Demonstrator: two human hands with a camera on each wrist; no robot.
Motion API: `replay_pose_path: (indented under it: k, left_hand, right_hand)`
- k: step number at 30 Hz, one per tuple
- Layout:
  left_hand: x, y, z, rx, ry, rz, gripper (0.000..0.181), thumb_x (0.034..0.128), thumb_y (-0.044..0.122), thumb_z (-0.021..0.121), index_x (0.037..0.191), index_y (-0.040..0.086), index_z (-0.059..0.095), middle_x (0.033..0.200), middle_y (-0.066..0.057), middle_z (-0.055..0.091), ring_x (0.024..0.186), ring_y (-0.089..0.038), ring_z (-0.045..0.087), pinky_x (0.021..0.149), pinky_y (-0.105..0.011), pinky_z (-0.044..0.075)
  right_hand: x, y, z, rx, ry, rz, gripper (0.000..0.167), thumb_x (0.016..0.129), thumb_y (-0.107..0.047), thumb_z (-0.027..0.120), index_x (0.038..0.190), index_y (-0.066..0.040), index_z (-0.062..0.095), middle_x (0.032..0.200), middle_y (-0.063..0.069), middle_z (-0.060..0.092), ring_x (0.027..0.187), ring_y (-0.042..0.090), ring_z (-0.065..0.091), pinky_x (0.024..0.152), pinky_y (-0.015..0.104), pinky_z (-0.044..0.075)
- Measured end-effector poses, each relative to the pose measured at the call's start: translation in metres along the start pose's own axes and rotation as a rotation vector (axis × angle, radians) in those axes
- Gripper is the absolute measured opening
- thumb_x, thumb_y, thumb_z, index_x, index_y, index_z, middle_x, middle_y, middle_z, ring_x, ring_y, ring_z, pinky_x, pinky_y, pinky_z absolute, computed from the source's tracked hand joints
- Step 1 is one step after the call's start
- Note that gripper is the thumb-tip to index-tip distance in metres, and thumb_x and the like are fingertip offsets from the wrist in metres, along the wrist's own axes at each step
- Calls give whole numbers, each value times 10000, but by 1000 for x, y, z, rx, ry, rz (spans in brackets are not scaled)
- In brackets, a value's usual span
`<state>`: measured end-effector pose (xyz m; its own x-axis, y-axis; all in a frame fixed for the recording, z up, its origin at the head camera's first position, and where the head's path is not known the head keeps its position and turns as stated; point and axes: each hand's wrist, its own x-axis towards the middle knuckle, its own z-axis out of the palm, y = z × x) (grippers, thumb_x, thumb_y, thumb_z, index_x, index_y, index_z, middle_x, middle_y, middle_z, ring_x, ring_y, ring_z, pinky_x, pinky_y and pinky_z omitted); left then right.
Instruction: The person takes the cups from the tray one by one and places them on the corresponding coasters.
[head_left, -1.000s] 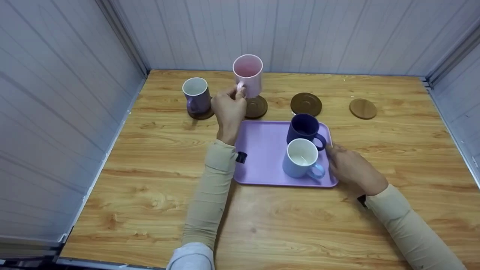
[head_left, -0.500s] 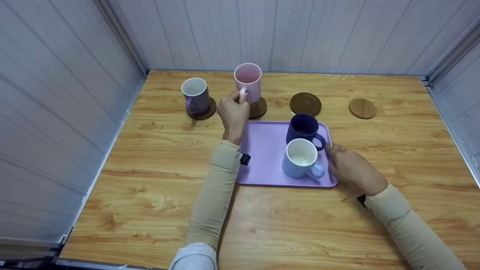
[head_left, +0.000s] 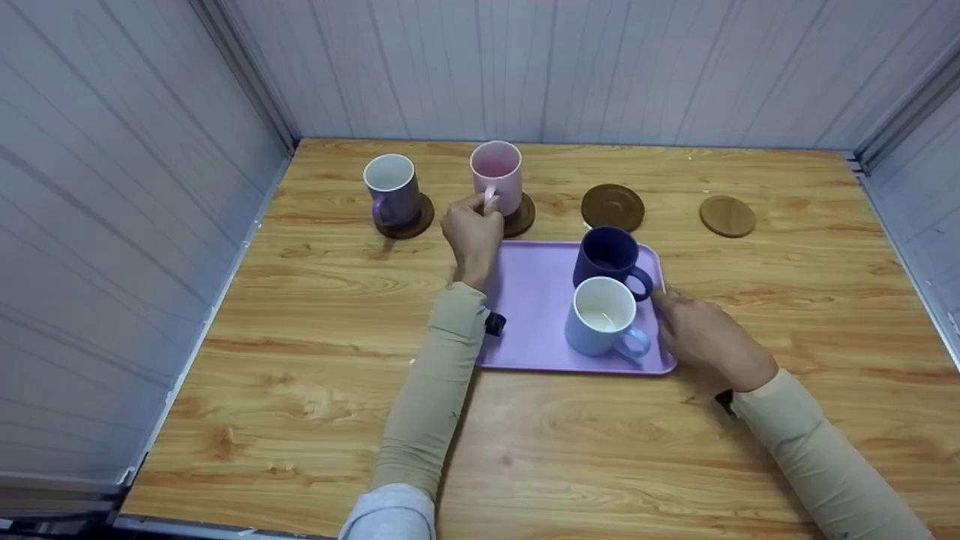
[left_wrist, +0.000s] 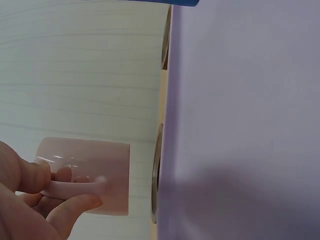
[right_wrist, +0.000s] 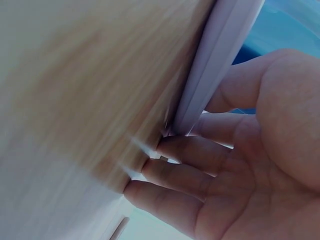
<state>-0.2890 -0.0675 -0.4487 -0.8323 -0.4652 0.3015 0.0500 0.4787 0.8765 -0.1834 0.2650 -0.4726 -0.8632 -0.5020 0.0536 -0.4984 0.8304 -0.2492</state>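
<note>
L hand (head_left: 474, 231) pinches handle (left_wrist: 72, 189) of pink mug (head_left: 507, 189) — mug upright, above dk brown coaster (head_left: 520, 217), gap under base in L wrist view. Prob. ceramic: stiff, med. weight, slick, breakable; handle's the best hold. R hand (head_left: 701, 334) holds tray (head_left: 532, 300) at R edge, thumb over rim; how firmly, can't tell. Tray prob. light stiff plastic, take by rim. On it: navy mug (head_left: 608, 256), lt blue mug (head_left: 595, 324). Purple mug (head_left: 397, 199) on own coaster, far L. Hidden: part of dk brown coaster behind mug + hand, tray's L side behind L arm (head_left: 431, 390) — blue edge (left_wrist: 187, 2) cut off in L wrist view, R wrist view blurry
</note>
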Motion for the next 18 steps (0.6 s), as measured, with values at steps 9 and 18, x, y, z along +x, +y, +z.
replay_pose_path:
  k: [9,18]
  left_hand:
    - [-2,-6,7,3,-11,-41,128,878,90,745,865,143,861,798,-2,775,759,-156,642,771,-369,535]
    - [-6,-4,12,1,-26,-63,129,879,95,751,905,150,865,846,-2,794,797,-173,684,797,-375,552]
  right_hand:
    - [1,0,0,-10,14,-14,357,1037,-70,463,1321,117,572,1327,384,596,1187,526,620,965,648,504]
    - [0,0,-2,2,-28,19,435,1026,-82,467,1407,120,530,1406,374,545,1242,525,585,1003,641,488]
